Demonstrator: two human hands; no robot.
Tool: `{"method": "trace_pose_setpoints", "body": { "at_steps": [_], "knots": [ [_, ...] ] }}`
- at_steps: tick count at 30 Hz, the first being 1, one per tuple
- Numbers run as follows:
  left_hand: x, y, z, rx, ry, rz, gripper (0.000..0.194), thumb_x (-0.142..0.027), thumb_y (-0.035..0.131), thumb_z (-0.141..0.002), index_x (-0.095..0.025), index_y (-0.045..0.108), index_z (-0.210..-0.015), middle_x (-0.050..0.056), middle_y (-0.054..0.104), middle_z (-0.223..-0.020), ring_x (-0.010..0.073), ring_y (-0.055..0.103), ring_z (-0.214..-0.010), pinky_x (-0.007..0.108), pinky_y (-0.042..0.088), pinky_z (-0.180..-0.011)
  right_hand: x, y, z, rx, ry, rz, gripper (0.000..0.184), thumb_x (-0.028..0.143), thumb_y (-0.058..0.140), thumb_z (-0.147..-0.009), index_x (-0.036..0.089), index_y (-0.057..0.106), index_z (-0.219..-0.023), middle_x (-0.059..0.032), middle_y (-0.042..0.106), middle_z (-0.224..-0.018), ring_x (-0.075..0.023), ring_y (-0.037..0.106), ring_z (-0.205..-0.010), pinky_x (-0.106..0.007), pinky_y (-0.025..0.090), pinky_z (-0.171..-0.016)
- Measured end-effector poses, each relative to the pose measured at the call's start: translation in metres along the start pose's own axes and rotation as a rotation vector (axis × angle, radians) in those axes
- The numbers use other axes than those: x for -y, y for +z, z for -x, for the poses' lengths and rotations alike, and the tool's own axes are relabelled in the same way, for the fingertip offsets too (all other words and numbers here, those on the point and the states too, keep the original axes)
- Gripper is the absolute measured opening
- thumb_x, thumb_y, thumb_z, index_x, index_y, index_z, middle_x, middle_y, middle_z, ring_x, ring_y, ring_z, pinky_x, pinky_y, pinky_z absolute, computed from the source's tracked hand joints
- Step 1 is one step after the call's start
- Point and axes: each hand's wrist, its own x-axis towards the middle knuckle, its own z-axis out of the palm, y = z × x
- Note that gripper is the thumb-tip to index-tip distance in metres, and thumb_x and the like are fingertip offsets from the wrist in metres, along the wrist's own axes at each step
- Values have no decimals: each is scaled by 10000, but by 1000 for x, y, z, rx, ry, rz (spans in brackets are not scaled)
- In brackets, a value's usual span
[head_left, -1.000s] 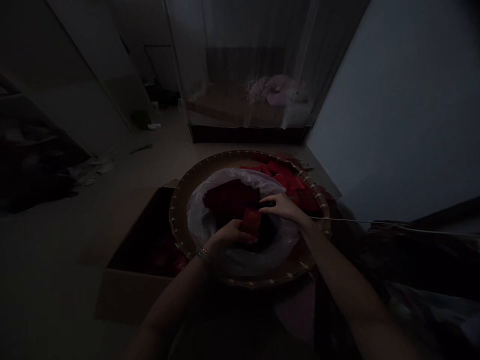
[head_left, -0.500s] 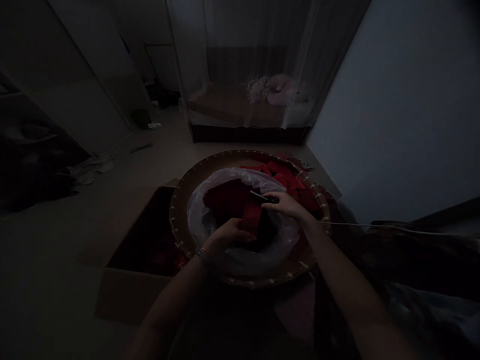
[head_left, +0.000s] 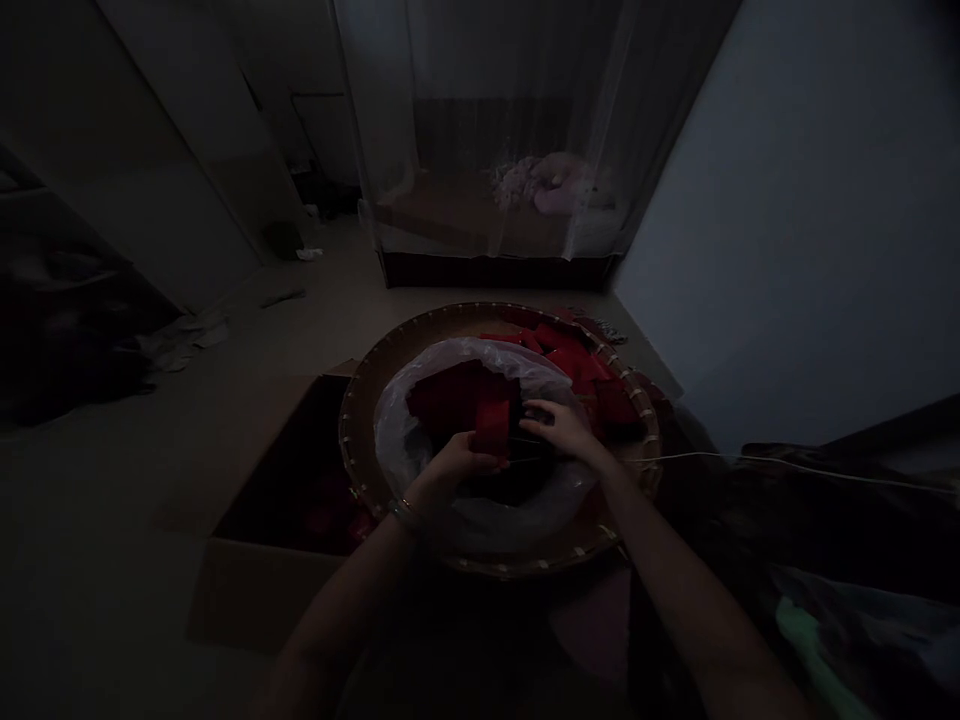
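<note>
Your left hand (head_left: pixel 456 460) gripped a red piece (head_left: pixel 492 425) over the open plastic bag (head_left: pixel 396 420); your right hand (head_left: pixel 561 430) hovered just beside it; whether it grasped anything, I couldn't tell.

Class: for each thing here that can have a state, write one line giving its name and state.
Left hand: pinching a red piece
Right hand: fingers bent, grip unclear
Plastic bag: open, set in the tray
Loose red pieces: overlapping in the tray
Cardboard box: open at the top
Sheer curtain: hanging down
</note>
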Motion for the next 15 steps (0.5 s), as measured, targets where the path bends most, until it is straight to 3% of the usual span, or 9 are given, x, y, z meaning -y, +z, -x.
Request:
{"method": "trace_pose_setpoints", "body": {
  "at_steps": [4, 6, 9, 10, 15],
  "knots": [
    [-4, 6, 3, 110, -38, -85, 438, -187, 811, -517, -78, 658, -912, 72, 685, -773, 150, 626, -663, 245, 483, -633, 33, 11, -6, -146, -21, -117, 360, 492, 556, -750, 182, 681, -884, -37, 698, -841, -180, 615, -769, -276, 469, -689],
    [-10, 7, 2, 15, 8, -93, 440, -234, 800, -548, -89, 658, -938, 64, 685, -786, 149, 616, -664, 245, 473, -636, 41, 16, -6, -156, -14, -111, 341, 498, 567, -731, 178, 680, -763, -31, 693, -753, -176, 608, -712, -270, 458, -649],
    [-20, 8, -4, -292, 193, -139, 344, -313, 725, -655, -124, 680, -939, 56, 694, -840, 158, 606, -751, 226, 450, -658, 43, 23, -4, -133, -44, -106, 355, 516, 579, -712, 173, 673, -703, -29, 680, -697, -176, 599, -682, -272, 446, -633],
    [-22, 8, -5, -341, 228, -160, 297, -326, 703, -673, -129, 695, -895, 53, 696, -832, 165, 603, -769, 223, 444, -659, 42, 24, -4, -110, -51, -116, 366, 527, 582, -706, 172, 673, -695, -27, 675, -685, -174, 596, -673, -271, 443, -624],
    [-24, 9, -9, -414, 285, -197, 234, -349, 663, -670, -133, 708, -749, 23, 675, -691, 151, 574, -673, 214, 404, -584, 34, 28, 1, 1, 22, -259, 421, 578, 573, -686, 175, 659, -771, 3, 625, -628, -113, 511, -489, -232, 384, -456]
  ]
}}
